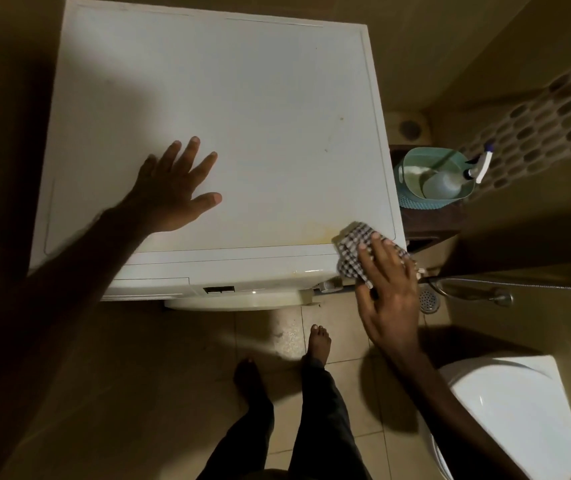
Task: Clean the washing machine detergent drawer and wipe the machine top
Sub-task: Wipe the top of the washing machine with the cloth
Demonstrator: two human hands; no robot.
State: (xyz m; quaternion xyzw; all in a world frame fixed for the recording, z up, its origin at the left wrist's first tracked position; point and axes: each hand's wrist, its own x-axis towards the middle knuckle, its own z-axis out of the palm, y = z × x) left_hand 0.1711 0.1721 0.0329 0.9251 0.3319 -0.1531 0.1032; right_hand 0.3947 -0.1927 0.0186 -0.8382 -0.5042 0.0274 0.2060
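Bottom centre: two bare feet (pixel 317 344) stand on the tiled floor (pixel 138 393). Bottom right: a white toilet (pixel 516 410). Right of centre: the right hand (pixel 389 289) lies flat, fingers extended, pressing a checked cloth (pixel 353 244) onto the front right corner of the washing machine top (pixel 242 116); it pins the cloth without closing around it. A yellowish stain (pixel 318 233) sits just beside the cloth. Left of centre: the left hand (pixel 176 188) rests splayed on the top, holding nothing. Right edge: a teal basket (pixel 412 199) contains a spray bottle (pixel 450 183).
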